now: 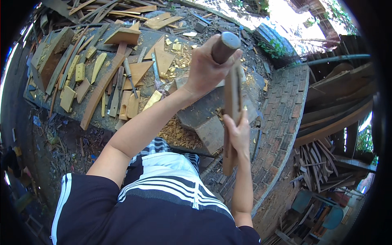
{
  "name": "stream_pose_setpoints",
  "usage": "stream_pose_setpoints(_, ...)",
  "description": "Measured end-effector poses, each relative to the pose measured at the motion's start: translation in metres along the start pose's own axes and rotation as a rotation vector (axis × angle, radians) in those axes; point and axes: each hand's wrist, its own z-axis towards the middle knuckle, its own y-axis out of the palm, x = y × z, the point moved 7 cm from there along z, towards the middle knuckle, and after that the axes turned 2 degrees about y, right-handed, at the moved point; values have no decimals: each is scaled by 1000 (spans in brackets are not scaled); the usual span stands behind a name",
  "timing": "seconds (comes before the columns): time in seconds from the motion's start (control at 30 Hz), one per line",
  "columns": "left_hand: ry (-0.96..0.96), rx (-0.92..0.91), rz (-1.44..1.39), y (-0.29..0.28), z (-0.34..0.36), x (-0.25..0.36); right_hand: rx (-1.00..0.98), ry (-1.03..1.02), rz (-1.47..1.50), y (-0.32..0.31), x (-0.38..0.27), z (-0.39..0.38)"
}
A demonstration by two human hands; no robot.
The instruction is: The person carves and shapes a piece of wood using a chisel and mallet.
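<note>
And here you are, working high over the bench [100,122]: your left hand [210,63] is wrapping firmly around a dark brown cylinder [220,52], the fingers curling closed and the flat grey end poking out above them, facing up toward the camera. Lower and to the right, your right hand [238,132] is gripping a long wooden bar [229,102], the thumb lying across its near face and the fingers showing along the right edge. The bar is standing lengthwise in view, its upper part reaching just below your left hand, its lower end sticking out past your right palm; whether it's touching the cylinder, you can't tell from here. Below the bar, a big block [210,136] is sitting on the bench, with pale wood chips [179,132] gathering along its left side. And the bench is carrying plenty more: yellow wood blocks [80,72] are lying to the left, a long curved board [100,94] is running beside them, and a chisel [128,69] is resting among the scraps. Off to the right, brickwork [281,106] is bordering the bench, with curved planks [339,122] stacking up beyond.
</note>
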Motion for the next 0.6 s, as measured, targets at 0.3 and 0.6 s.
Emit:
stream_pose_setpoints(0.3, 79, -9, 57, 8, -4, 12, 312, -603, 181, -100, -147, -64)
stream_pose_setpoints(0.6, 103, -88, 113, 29, -24, 17, 196, -410, 342, -114, -138, -92)
